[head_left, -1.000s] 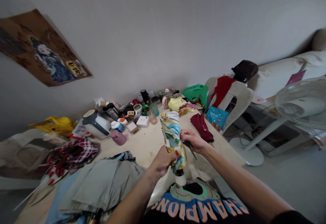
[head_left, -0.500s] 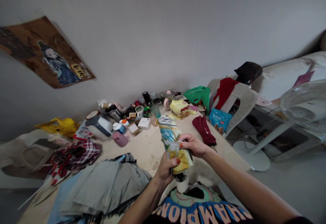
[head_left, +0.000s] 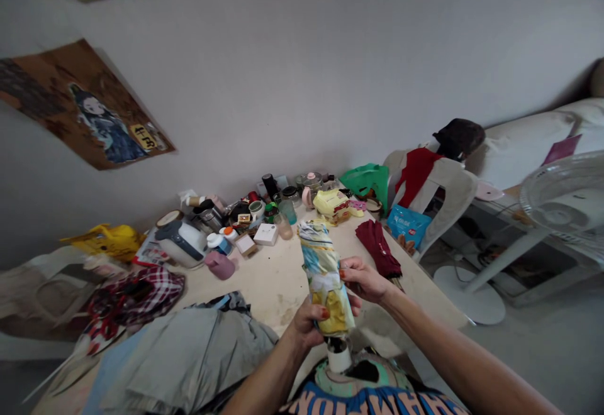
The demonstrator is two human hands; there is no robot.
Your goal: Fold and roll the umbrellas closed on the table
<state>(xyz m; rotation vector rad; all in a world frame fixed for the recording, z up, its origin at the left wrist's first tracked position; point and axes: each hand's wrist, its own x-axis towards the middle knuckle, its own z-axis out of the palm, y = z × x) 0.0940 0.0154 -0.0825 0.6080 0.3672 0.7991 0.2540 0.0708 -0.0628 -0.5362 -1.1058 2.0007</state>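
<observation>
A folded umbrella point(head_left: 321, 264) with a yellow, white and blue pattern is held upright over the table's near edge, its white handle point(head_left: 338, 355) pointing toward my chest. My left hand point(head_left: 311, 322) wraps round its lower part, thumb in front and fingertips showing on the far side. At the umbrella's right edge, my right hand point(head_left: 365, 278) pinches the pale strap point(head_left: 326, 282) that lies across the fabric. To the right lies a dark red folded umbrella point(head_left: 379, 248). A grey, loosely spread umbrella point(head_left: 189, 355) covers the table's near left.
Along the wall stand an electric kettle point(head_left: 182, 239), a pink cup point(head_left: 219, 265), a white box point(head_left: 266, 234), bottles and jars. A yellow packet point(head_left: 331, 204) and a green bag point(head_left: 368, 179) are at the back right. Beyond are a white chair point(head_left: 448, 198) and a fan point(head_left: 566, 195).
The patterned umbrella has turned, and its strap now lies flatter across the front. My right hand has shifted from its front to its right edge; left fingertips now show behind it.
</observation>
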